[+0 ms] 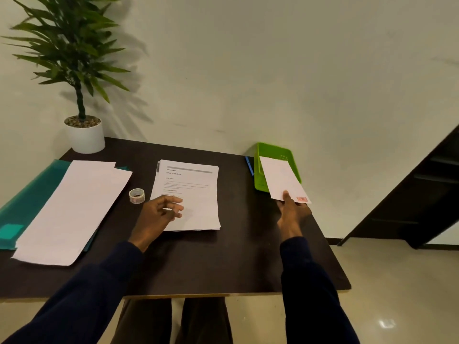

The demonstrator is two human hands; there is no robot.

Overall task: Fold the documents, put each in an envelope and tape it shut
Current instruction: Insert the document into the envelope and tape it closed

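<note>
A dark worktop (223,264) is set against a pale wall, with a potted plant (84,137) at its far left corner. On the left, a pile of long white sheets (72,212), judged to be blank envelopes, is laid on a teal folder (32,194). The printed documents (191,189) are stacked flat at mid-worktop, not yet folded. A green tray (275,151) stands at the far right edge. A white envelope (280,177) is held over the tray by the right hand (293,214), pinched at its near end with the thumb on top. The left hand (159,212) is held at the near left corner of the documents, fingers loosely curled and nothing gripped; contact with the paper cannot be confirmed. A tape roll (136,195) lies just left of the documents, and a blue pen (249,165) lies beside the tray. The paper is judged light, limp and prone to sliding, so one sheet is best lifted at a corner or near edge. The tape is judged light and rigid, best taken by its rim. The envelope's flap and seal are not visible, the red mark (301,199) at its corner is unreadable, and the tray's contents are hidden.
</note>
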